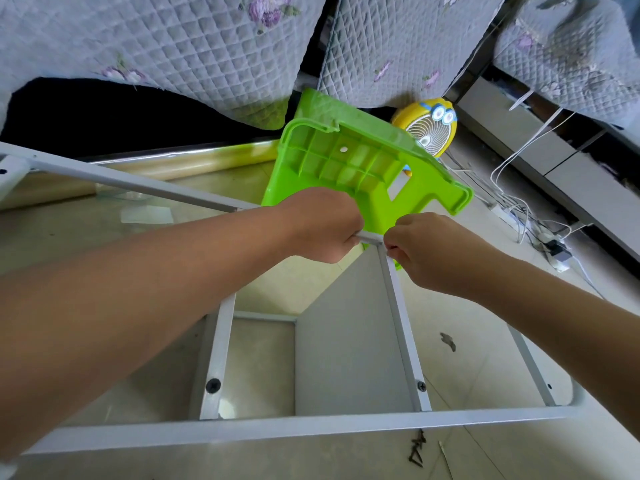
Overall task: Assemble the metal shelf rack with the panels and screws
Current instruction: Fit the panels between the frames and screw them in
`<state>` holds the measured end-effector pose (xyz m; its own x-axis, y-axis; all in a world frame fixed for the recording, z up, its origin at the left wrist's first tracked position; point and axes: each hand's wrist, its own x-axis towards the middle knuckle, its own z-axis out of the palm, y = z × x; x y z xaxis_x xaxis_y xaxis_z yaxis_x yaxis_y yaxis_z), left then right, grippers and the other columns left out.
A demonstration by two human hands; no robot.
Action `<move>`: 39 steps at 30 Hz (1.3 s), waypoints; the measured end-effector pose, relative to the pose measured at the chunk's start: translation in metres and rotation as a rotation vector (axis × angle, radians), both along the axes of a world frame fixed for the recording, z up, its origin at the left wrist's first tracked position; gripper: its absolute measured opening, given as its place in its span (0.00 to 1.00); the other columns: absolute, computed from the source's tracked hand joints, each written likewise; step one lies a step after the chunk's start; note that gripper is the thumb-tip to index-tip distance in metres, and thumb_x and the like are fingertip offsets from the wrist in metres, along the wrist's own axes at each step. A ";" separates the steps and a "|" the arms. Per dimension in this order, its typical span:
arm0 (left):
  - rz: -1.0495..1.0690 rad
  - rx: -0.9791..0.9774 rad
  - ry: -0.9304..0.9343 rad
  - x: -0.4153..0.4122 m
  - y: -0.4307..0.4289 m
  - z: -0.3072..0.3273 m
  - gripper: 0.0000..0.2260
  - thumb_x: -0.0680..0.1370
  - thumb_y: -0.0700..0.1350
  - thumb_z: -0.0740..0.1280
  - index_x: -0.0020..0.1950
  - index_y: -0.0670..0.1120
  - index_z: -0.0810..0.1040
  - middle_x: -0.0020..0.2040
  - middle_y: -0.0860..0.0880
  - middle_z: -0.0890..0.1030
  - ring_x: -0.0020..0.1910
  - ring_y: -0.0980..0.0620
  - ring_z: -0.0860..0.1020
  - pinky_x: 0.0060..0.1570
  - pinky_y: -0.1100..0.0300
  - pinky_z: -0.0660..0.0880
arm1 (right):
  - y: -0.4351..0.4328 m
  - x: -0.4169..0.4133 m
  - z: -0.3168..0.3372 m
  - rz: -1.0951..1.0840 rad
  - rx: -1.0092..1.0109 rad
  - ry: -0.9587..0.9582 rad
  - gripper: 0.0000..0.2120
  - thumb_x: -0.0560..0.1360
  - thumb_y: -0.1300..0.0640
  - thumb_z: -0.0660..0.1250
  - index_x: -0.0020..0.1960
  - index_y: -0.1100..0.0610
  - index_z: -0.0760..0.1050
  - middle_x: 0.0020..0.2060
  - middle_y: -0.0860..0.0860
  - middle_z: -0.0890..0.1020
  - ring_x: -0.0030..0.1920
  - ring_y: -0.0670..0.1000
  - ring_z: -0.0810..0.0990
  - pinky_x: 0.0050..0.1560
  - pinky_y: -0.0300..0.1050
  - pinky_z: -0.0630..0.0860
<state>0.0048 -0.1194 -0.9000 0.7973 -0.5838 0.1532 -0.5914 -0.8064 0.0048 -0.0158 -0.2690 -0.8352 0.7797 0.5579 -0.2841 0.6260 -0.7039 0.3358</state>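
Observation:
A white metal shelf rack (311, 426) lies partly assembled on the floor below me, with a grey panel (346, 341) set between its rails. Black screws (213, 385) sit in two upright rails near the front bar. A long white rail (131, 181) runs from the far left to the middle. My left hand (322, 226) grips the end of that rail. My right hand (440, 254) pinches at the corner where the rail meets an upright (403, 323); whatever is between its fingertips is hidden.
A green plastic stool (346, 161) lies tipped on its side just behind my hands. A yellow cartoon fan (429, 129) stands behind it. White cables and a power strip (519, 209) trail at right. Quilted grey covers (173, 46) hang above. Small dark screws (417, 452) lie on the floor.

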 end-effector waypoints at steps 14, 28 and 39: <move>0.012 0.036 -0.012 -0.002 -0.001 0.001 0.14 0.80 0.47 0.54 0.47 0.41 0.75 0.45 0.42 0.75 0.42 0.41 0.74 0.33 0.57 0.61 | 0.011 -0.004 -0.016 -0.461 0.086 -0.058 0.18 0.81 0.56 0.52 0.33 0.60 0.60 0.30 0.51 0.63 0.40 0.57 0.68 0.40 0.44 0.65; 0.000 -0.007 0.024 -0.002 0.002 0.001 0.14 0.80 0.46 0.54 0.48 0.40 0.75 0.46 0.42 0.75 0.44 0.41 0.75 0.35 0.57 0.64 | -0.022 0.001 0.002 -0.008 0.351 0.124 0.07 0.73 0.64 0.67 0.50 0.61 0.79 0.41 0.54 0.81 0.38 0.51 0.77 0.42 0.37 0.70; 0.009 0.033 -0.018 -0.002 0.000 0.001 0.14 0.80 0.47 0.53 0.49 0.41 0.75 0.47 0.43 0.76 0.45 0.41 0.75 0.35 0.56 0.65 | -0.021 0.007 -0.020 0.096 0.246 -0.106 0.15 0.80 0.54 0.55 0.40 0.60 0.71 0.35 0.56 0.74 0.39 0.60 0.77 0.35 0.45 0.65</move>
<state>0.0025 -0.1191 -0.8986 0.7998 -0.5816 0.1482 -0.5838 -0.8112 -0.0329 -0.0083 -0.2899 -0.8548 0.7383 0.6726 -0.0506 0.6640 -0.7116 0.2295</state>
